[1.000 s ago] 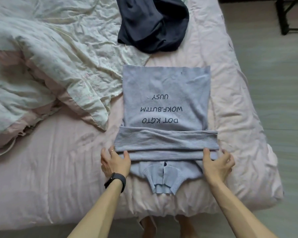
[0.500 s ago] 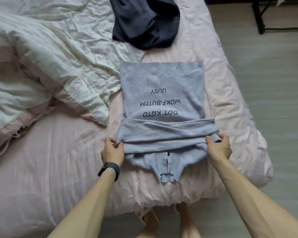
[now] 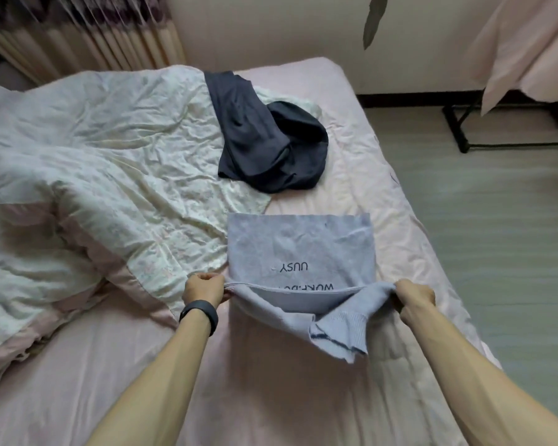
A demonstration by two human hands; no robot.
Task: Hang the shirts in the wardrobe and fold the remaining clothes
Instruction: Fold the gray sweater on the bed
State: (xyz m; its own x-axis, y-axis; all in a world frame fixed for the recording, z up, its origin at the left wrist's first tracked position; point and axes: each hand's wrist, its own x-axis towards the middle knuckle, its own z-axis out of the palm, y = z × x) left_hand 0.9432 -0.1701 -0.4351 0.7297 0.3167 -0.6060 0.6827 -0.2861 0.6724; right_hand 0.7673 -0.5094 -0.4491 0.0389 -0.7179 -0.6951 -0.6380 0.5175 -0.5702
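A light grey-blue sweater (image 3: 300, 246) with dark upside-down lettering lies on the pink bed sheet (image 3: 271, 397). Its near part is lifted off the bed, and a ribbed cuff and the collar hang below the raised edge. My left hand (image 3: 203, 289), with a black band on its wrist, grips the raised fold at its left end. At the fold's right end my right hand (image 3: 413, 299) grips the bunched fabric. A dark navy garment (image 3: 268, 146) lies crumpled farther back on the bed.
A rumpled white floral duvet (image 3: 94, 194) with pink lining fills the bed's left half. Grey floor (image 3: 496, 220) runs along the bed's right side. A black metal frame (image 3: 461, 130) under pink cloth stands at the far right, and curtains (image 3: 87, 37) hang behind the bed.
Both hands gripped the sweater's near folded part and lifted it up and forward over the lettering. The view tilted up, so the wall and curtains now show.
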